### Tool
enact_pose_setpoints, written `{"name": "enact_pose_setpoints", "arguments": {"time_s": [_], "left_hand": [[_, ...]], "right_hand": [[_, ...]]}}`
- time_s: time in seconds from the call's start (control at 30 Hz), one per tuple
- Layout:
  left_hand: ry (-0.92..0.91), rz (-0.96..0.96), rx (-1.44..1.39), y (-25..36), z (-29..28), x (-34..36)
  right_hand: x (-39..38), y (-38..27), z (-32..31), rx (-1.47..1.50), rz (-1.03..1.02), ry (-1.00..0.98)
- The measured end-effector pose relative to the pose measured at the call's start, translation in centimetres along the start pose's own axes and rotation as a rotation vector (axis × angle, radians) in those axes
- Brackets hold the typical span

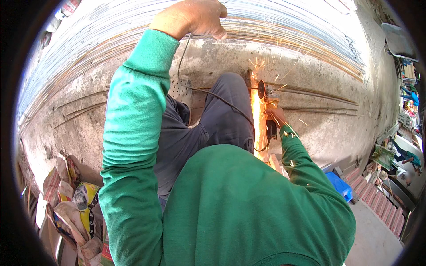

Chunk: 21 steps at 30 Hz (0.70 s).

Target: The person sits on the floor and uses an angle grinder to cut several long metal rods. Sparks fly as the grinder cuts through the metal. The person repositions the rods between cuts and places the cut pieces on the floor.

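My right hand [277, 116] is wrapped round an angle grinder whose dark round disc [262, 90] meets thin metal rods [315, 92] beside my right knee. Bright orange sparks pour from the contact back toward me and also fly upward. Farther off at the upper left, my left hand [191, 18] is raised over a wide spread of long rods [133, 36]. Its fingers are bent, the thumb stands apart from them, and nothing shows between. A black cable [228, 103] crosses over my leg. Glare hides much of the grinder's body.
Crumpled sacks [73, 206] lie at the lower left. Loose rods [82, 108] rest on the concrete by my left arm. A blue container [339, 185] stands at the right near a ribbed reddish strip [375, 199]. Other people [406, 155] are at the far right.
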<state>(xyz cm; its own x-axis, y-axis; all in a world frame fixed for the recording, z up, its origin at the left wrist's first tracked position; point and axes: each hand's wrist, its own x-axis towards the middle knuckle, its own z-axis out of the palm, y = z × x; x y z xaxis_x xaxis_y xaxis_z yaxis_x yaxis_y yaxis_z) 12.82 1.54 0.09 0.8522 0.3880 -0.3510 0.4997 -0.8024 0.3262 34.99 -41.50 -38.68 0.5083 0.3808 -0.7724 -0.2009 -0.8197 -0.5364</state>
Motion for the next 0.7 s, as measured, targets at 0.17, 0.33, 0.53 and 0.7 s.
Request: {"name": "enact_pose_setpoints", "arguments": {"time_s": [0.17, 0.33, 0.53, 0.7], "left_hand": [[-0.025, -0.008, 0.000, 0.0, 0.1, 1.1], [-0.015, -0.002, 0.004, -0.2, 0.0, 0.6], [-0.012, -0.001, -0.017, -0.1, -0.1, 0.4], [-0.038, -0.019, 0.000, 0.2, -0.4, 0.3]], "right_hand": [[-0.6, 0.4, -2.2, -0.097, -0.302, -0.023], [-2.8, -3.4, -0.2, -0.184, -0.087, 0.082], [-4.6, -4.6, 0.2, 0.031, -0.007, -0.011], [-3.7, -4.4, -0.2, 0.016, -0.066, 0.004]]}}
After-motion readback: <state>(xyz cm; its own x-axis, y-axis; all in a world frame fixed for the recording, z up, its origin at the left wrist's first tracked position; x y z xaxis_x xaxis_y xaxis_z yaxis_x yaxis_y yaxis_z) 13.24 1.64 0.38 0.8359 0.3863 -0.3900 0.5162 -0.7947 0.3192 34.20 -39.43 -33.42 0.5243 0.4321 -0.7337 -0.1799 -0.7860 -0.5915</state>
